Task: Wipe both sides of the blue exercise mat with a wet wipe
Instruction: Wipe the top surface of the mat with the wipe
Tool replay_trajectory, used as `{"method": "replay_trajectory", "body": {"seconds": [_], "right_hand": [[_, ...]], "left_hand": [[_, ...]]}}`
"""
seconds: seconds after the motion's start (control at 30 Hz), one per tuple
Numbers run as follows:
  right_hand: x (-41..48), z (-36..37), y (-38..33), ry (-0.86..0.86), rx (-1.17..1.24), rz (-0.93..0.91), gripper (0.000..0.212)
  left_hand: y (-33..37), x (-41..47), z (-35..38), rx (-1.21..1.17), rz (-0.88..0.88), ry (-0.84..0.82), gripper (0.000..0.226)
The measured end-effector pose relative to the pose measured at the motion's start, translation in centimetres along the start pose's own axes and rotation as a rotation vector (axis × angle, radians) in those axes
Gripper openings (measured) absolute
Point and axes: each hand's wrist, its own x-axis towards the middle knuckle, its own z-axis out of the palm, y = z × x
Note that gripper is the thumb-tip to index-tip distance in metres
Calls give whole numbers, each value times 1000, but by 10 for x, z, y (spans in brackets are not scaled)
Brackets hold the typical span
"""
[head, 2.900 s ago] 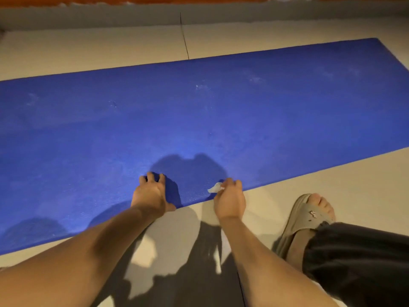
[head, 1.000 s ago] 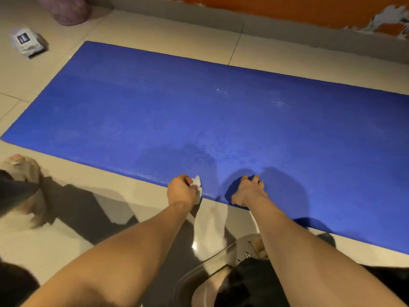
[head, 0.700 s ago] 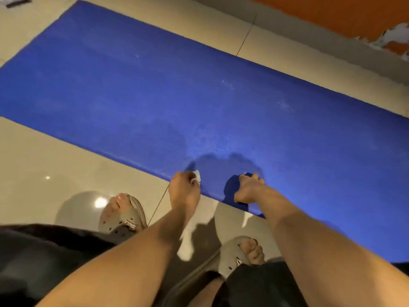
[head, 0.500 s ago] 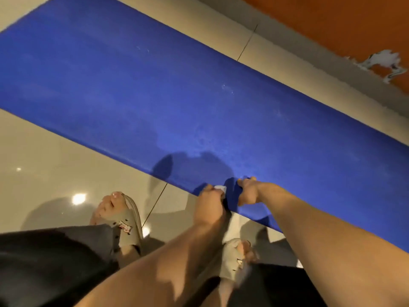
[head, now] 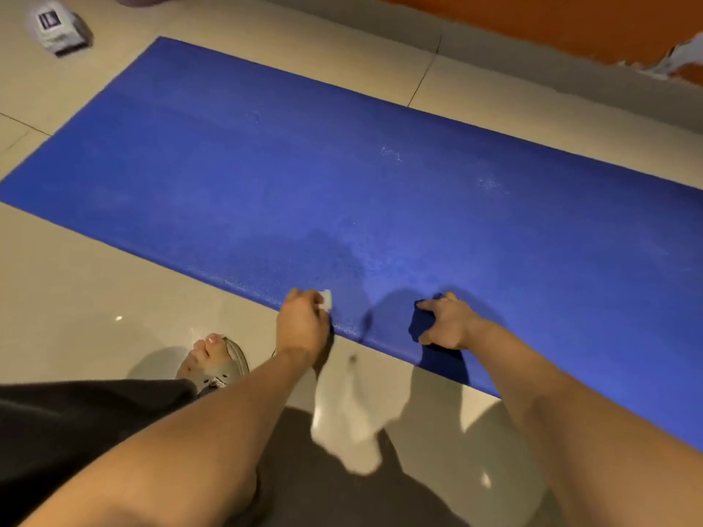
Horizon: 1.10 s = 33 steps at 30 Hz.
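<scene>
The blue exercise mat (head: 342, 184) lies flat on the tiled floor, running from upper left to lower right. My left hand (head: 302, 325) is at the mat's near edge and pinches a small white wet wipe (head: 326, 298) in its fingertips. To its right, my right hand (head: 447, 323) grips the mat's near edge, with the edge curled up a little under the fingers. A damp-looking patch shows on the mat just beyond my hands.
A white wipes packet (head: 57, 28) lies on the floor past the mat's far left corner. My sandalled foot (head: 213, 359) stands on the tiles left of my left arm. A grey skirting and orange wall (head: 532, 20) run behind the mat.
My hands have moved apart along the near edge; half a second ago they were almost touching. The wipe stays in my left hand and my right hand still holds the edge.
</scene>
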Motion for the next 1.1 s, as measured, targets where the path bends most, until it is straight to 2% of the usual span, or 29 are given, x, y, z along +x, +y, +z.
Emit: {"method": "replay_trajectory", "body": {"seconds": [0.07,0.13,0.23,0.3,0.47,0.57,0.67,0.7,0.73,0.8,0.83,0.97,1.1], "right_hand": [[-1,-5,8,115,-19,-17,69],[-5,-8,17,192,-56,51,71],[-9,-5,33,82,-165,153,119],[-10,0,38,28,-215,136,134],[-4,4,36,33,-294,107,141],[-2,-6,37,45,-405,84,130],[5,-32,31,170,-490,0,74],[10,-40,28,216,-479,-13,74],[18,-44,25,227,-459,-5,90],[30,-42,21,146,-444,43,132],[34,-37,20,100,-427,57,143],[40,-23,24,75,-364,47,152],[40,-23,24,96,-348,39,151]], "left_hand": [[-9,11,-6,-2,-111,66,17],[-5,9,0,-51,-197,115,15],[15,-16,25,-156,-234,129,19],[32,-37,43,-155,-198,106,22],[77,-82,81,-106,60,-40,16],[83,-81,86,-7,209,-90,16],[68,-50,65,155,279,-90,16],[58,-34,53,175,236,-46,17],[48,-18,39,187,172,8,17],[23,13,11,198,36,101,16],[11,26,-2,192,-34,130,16],[1,43,-15,57,-205,183,19],[41,16,17,-51,-206,184,20]]}}
